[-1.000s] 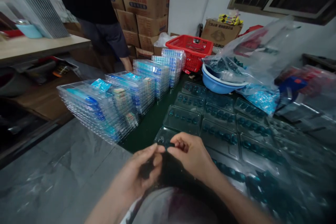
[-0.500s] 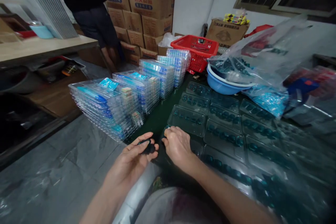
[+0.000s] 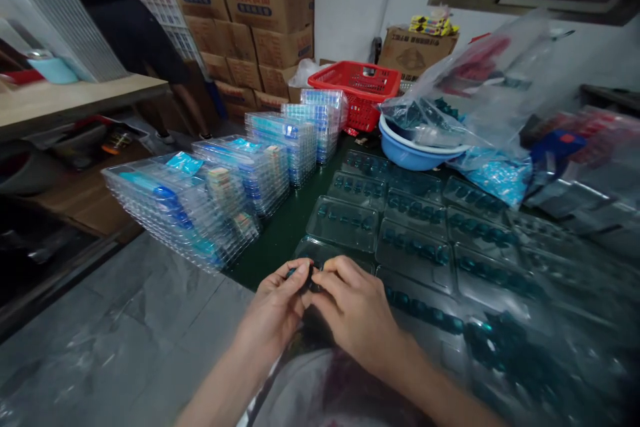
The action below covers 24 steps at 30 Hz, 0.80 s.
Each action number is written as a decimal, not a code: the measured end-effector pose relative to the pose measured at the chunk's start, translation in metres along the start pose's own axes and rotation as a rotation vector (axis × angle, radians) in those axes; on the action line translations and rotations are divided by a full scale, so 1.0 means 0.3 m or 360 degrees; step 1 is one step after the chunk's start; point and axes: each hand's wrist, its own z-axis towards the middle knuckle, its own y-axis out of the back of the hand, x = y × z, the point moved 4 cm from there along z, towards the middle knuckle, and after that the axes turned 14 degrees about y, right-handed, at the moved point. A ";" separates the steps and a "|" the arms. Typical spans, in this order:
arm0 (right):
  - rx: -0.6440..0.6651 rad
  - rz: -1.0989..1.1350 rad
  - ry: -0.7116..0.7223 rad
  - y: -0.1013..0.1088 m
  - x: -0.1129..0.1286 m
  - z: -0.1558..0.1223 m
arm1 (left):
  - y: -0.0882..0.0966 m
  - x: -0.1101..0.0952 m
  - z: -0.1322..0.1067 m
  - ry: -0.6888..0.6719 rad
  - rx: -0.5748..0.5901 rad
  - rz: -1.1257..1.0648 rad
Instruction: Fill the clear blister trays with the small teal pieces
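Observation:
My left hand (image 3: 277, 307) is closed around small dark teal pieces (image 3: 303, 273), thumb on top; their exact kind is hard to make out. Fingertips of my right hand (image 3: 360, 307) pinch at these same pieces, so the two hands meet. Just beyond them lies a clear plastic tray (image 3: 313, 248), partly covered by my fingers. More clear trays stretch to the right, such as one tray (image 3: 343, 221) with a row of dark teal pieces along it. A loose heap of teal pieces (image 3: 505, 343) lies at the lower right.
Stacks of filled clear trays (image 3: 175, 203) line the table's left edge. Behind stand a red basket (image 3: 357, 97) and a blue basin (image 3: 415, 155) with a plastic bag (image 3: 480, 107). A person (image 3: 130, 33) is beside the wooden table (image 3: 90, 97); cartons (image 3: 265, 3) are piled behind.
My right hand has moved from the tray back to my left hand, its fingertips now at the dark pieces. The view has shifted slightly, and the other person's stance has changed.

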 end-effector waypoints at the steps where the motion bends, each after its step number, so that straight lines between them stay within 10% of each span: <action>1: -0.0018 -0.0040 0.0010 -0.004 0.000 -0.008 | -0.006 0.003 0.003 0.0009 0.0010 0.0011; 13: 0.0155 0.0098 -0.0076 0.020 -0.025 -0.008 | -0.016 -0.004 -0.002 0.0109 -0.0056 -0.0016; 24: -0.0196 0.0402 -0.0188 -0.002 -0.067 -0.032 | -0.017 -0.014 -0.012 0.0195 0.0112 -0.0028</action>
